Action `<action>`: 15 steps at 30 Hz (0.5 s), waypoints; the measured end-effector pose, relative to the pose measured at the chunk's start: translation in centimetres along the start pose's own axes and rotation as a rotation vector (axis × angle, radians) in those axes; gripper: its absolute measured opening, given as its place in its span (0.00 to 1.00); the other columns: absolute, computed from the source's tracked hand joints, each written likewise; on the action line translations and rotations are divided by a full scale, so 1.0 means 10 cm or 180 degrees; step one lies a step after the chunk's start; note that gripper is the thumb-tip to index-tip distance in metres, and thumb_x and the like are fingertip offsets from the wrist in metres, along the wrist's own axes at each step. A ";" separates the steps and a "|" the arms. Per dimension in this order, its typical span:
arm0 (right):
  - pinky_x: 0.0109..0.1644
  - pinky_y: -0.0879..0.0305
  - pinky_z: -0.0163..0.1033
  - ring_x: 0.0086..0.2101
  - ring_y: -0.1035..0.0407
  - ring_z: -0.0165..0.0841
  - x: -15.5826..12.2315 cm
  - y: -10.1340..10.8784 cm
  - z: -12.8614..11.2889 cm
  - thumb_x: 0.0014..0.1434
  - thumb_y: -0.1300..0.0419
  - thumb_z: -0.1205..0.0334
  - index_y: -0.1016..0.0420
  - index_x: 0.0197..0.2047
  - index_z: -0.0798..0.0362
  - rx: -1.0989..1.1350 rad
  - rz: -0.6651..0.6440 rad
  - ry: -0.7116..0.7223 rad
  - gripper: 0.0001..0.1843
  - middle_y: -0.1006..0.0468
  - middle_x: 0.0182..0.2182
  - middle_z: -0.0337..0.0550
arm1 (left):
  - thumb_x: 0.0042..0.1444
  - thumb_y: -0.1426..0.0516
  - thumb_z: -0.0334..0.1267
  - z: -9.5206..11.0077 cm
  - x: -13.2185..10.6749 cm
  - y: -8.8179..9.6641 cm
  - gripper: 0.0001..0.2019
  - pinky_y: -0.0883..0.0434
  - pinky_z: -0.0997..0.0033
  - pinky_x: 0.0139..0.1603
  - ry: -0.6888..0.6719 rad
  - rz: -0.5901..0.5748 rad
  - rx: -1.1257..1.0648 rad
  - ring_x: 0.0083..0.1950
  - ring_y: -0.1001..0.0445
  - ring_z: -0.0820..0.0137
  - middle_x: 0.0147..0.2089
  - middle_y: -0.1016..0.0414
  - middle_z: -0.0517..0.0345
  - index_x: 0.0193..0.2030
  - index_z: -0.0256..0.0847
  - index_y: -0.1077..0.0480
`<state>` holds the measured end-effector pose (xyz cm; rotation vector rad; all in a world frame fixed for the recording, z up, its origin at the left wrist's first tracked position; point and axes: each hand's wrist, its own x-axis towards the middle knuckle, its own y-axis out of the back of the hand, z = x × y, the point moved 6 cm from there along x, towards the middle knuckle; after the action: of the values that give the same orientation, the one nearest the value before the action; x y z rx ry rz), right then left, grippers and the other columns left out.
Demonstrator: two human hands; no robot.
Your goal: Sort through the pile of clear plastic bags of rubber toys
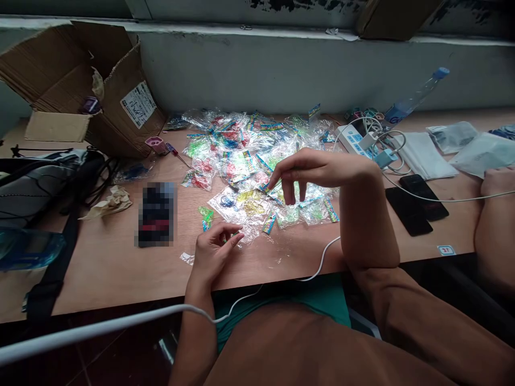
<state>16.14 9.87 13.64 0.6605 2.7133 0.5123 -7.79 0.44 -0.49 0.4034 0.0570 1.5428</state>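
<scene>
A heap of clear plastic packets (241, 139) with colourful header labels lies in front of me, with red, green, yellow and blue pieces inside. My right hand (308, 169) hangs over it, wrist sharply bent, fingers drooping and apart. Its index fingertip is at a blue-and-yellow label (264, 187); I see nothing gripped. Near the front of the table, my left hand (215, 249) is closed, thumb and finger together. A hint of green shows at its fingertips, too small to name. Beside it are a clear bag with yellow pieces (253, 206) and a green packet (206, 217).
An open cardboard box (116, 107) stands back left, near a screwdriver (177, 154). A blurred-out dark object (156, 214) lies left. On the right are a power strip (353, 140), tangled cables, a bottle (418, 96), two phones (409, 212) and another person's arm (494, 230).
</scene>
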 end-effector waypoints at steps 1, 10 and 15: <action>0.35 0.24 0.32 0.35 0.19 0.31 -0.05 0.05 -0.01 0.75 0.45 0.57 0.22 0.55 0.57 -0.0004 0.0102 0.0020 0.16 0.15 0.34 0.44 | 0.58 0.30 0.45 -0.01 0.00 0.00 0.10 0.31 0.70 0.30 0.0005 0.0008 0.0025 0.31 0.26 0.71 0.35 0.18 0.55 0.41 0.43 0.17; 0.34 0.23 0.38 0.33 0.19 0.35 -0.70 0.52 -0.02 0.71 0.38 0.50 0.21 0.51 0.54 0.0220 0.1782 0.0179 0.16 0.16 0.30 0.44 | 0.61 0.32 0.44 -0.07 0.00 -0.01 0.10 0.31 0.71 0.32 -0.0073 0.0037 0.0091 0.32 0.27 0.72 0.39 0.18 0.55 0.46 0.44 0.18; 0.27 0.31 0.41 0.23 0.27 0.35 -1.01 0.71 -0.08 0.66 0.35 0.56 0.20 0.46 0.51 0.0434 0.3067 0.0955 0.09 0.22 0.23 0.41 | 0.65 0.35 0.41 0.11 0.03 0.00 0.05 0.32 0.70 0.33 -0.0644 0.0114 0.0724 0.30 0.28 0.72 0.32 0.21 0.59 0.41 0.44 0.18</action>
<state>27.17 10.63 19.31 2.0870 2.5289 0.6611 -7.49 0.46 0.56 0.7424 0.0681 1.5283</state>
